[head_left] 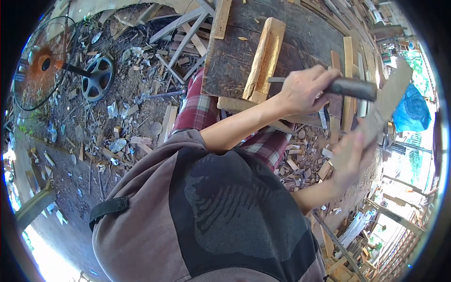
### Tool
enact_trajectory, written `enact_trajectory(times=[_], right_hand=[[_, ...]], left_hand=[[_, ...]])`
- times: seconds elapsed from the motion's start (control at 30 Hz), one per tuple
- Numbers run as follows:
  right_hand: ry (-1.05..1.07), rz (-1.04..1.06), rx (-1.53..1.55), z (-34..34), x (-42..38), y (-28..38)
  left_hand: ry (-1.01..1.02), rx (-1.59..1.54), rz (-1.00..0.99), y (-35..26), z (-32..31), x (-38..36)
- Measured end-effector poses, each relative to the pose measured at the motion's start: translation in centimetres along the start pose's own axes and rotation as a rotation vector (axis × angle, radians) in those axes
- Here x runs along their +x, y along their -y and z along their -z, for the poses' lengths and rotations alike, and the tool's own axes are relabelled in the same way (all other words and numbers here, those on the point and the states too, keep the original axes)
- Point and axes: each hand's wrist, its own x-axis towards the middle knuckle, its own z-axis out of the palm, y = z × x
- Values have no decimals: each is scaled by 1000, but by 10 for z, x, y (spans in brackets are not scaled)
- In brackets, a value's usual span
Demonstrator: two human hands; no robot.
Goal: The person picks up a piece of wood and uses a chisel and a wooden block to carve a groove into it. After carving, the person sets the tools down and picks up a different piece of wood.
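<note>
My left hand (310, 89) is closed around a chisel (353, 88); its dark handle sticks out to the right and its narrow metal blade points left. The blade tip is right at the side of a pale wooden block (266, 58) with a long hollow cut along its face. This block lies on a dark, worn wooden bench (230, 66). Blurred by motion, my right hand (350, 157) grips a flat wooden mallet (397, 89), raised to the right of the chisel handle.
Wood strips (348, 80) lie along the bench's right side. Wood offcuts (300, 164) and chips cover the ground. To the left stand a wheel-shaped handle (97, 79) and an orange-hubbed fan (44, 61). A blue plastic bag (412, 110) hangs at the far right.
</note>
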Motion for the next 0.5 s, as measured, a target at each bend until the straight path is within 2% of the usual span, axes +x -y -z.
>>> enact_trajectory(times=[0.07,0.13,0.2,0.27,0.33,0.37,0.4,0.47,0.5], right_hand=[[-58,163,-40,-3,7,-6],[-62,242,115,21,7,-8],[-280,226,302,32,9,1],[-123,338,177,28,12,-11],[-109,464,-227,9,25,-28],[-107,428,-240,7,24,-27],[-103,393,-253,6,23,-25],[-82,123,106,18,6,-6],[-98,140,136,25,3,-2]], left_hand=[[9,0,4,1,0,1],[-26,-6,-15,3,-1,-2],[4,22,-14,1,0,-6],[22,61,-12,1,-1,-7],[25,111,-1,1,-2,-9],[93,108,18,3,-1,-8],[53,86,-1,4,-3,-5],[-19,48,-21,3,-7,-6],[-26,43,-22,-1,-5,-5]])
